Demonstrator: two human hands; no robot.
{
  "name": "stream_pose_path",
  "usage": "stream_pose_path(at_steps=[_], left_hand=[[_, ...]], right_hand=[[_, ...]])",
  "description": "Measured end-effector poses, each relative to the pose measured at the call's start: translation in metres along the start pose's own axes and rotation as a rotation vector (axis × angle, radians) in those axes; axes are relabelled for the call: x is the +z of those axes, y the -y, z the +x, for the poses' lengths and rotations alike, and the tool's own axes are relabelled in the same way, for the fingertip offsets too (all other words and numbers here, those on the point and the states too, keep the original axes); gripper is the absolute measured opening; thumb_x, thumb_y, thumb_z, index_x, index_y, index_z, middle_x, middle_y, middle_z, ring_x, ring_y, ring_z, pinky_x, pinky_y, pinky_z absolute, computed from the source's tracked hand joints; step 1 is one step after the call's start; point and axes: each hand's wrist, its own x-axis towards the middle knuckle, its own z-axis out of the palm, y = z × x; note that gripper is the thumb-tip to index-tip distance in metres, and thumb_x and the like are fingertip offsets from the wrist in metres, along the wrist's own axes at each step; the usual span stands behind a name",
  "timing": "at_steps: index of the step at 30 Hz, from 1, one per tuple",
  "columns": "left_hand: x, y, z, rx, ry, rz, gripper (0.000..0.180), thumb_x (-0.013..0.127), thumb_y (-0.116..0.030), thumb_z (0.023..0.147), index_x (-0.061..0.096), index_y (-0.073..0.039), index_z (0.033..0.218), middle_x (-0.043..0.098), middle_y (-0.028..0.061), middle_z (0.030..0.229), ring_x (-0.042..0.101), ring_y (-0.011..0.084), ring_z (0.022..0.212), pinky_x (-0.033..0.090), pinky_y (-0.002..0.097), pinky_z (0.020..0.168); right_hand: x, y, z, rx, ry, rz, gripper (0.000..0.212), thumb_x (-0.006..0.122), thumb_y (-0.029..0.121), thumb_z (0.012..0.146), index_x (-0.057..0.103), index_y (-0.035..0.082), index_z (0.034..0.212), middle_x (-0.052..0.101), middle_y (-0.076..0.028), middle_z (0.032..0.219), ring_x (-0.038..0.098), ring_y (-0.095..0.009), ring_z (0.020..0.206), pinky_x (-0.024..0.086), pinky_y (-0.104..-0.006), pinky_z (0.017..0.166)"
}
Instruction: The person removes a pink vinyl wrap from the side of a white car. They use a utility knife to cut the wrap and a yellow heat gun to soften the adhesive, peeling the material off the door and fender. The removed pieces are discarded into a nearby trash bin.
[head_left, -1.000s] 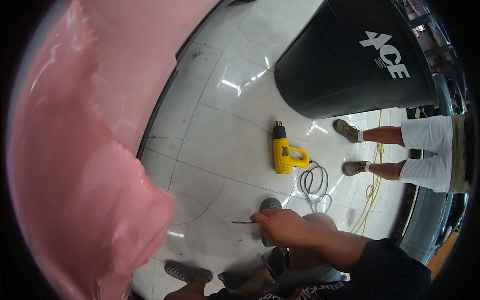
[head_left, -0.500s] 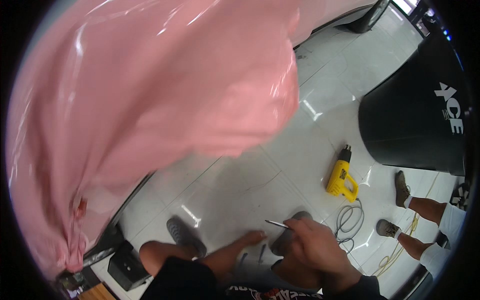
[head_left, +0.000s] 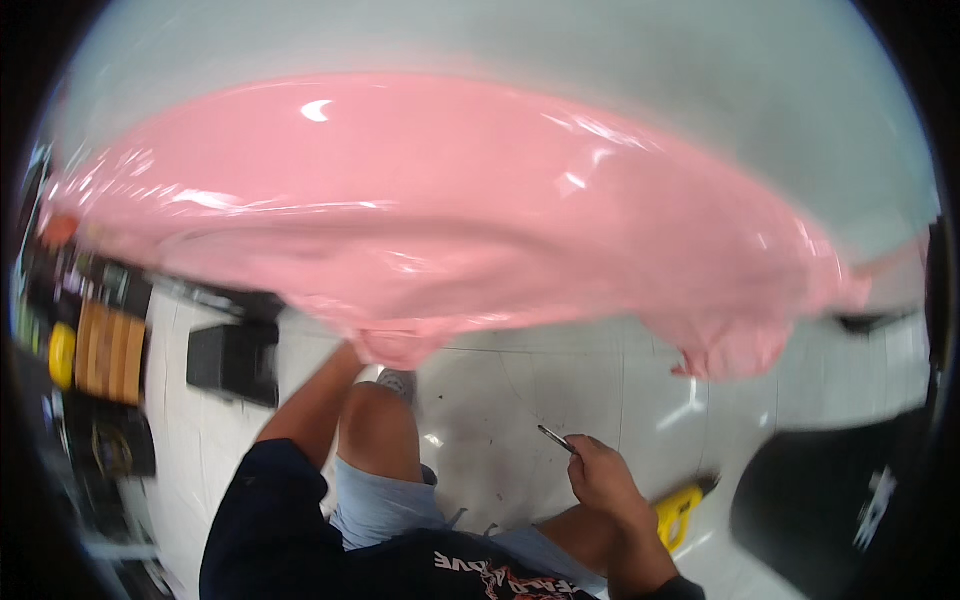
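One slim tool (head_left: 555,438) gripped in your right hand (head_left: 606,478) | your left hand hidden at the pink sheet (head_left: 420,150), grip cannot be told | sheet spans ahead; best point the tool's tip away from it

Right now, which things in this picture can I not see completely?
In the head view:
Left hand: hidden by the pink film; its grip cannot be told.
Slim tool: rear end covered by the right hand; tip too small.
Yellow heat gun: blurred, partly behind the right forearm.
Black bin: cut off at lower right.
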Motion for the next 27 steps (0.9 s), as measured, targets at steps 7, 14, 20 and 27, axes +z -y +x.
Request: stream_pose_path(at_steps=[7, 14, 20, 27], left_hand=[[0.06, 0.183, -0.253, -0.716, 0.017, 0.196, 0.071, 0.057, -0.058, 0.085, 0.054, -0.004, 0.131, 0.061, 0.0209, 0.121, 0.056, 0.0372, 0.116, 0.045, 0.0441, 0.098], [0.172, 0.13, -0.401, -1.435, -0.028, 0.009, 0.096, 0.07, -0.063, 0.072, 0.032, -0.022, 0.15, 0.015, 0.0134, 0.158, 0.011, 0.0535, 0.141, 0.031, 0.0681, 0.105], [0.207, 0.175, -0.4, -1.385, 0.027, 0.082, 0.081, 0.067, -0.056, 0.079, 0.038, -0.019, 0.146, 0.018, 0.0149, 0.156, 0.014, 0.0615, 0.135, 0.037, 0.0659, 0.103], [0.187, 0.134, -0.384, -1.49, 0.038, 0.11, 0.081, 0.056, -0.062, 0.085, 0.032, -0.018, 0.149, 0.014, 0.0168, 0.158, 0.012, 0.0649, 0.134, 0.039, 0.0701, 0.095]], right_hand=[[0.011, -0.07, 0.053, -0.087, 0.33, -0.14, 0.03, 0.052, 0.009, 0.084, 0.059, 0.0, 0.112, 0.065, -0.024, 0.094, 0.063, -0.042, 0.089, 0.05, -0.047, 0.081], [-0.006, -0.057, 0.074, -0.245, 0.471, -0.001, 0.026, 0.053, 0.008, 0.086, 0.06, 0.0, 0.109, 0.065, -0.023, 0.09, 0.063, -0.04, 0.084, 0.05, -0.0442, 0.076], [-0.022, -0.019, 0.044, -0.215, 0.348, 0.104, 0.026, 0.055, 0.003, 0.083, 0.061, 0.0, 0.108, 0.065, -0.021, 0.094, 0.063, -0.039, 0.084, 0.051, -0.0434, 0.077], [0.002, 0.023, -0.008, -0.119, 0.155, 0.016, 0.024, 0.055, 0.001, 0.084, 0.062, -0.002, 0.107, 0.065, -0.022, 0.093, 0.063, -0.039, 0.086, 0.051, -0.0409, 0.078]])
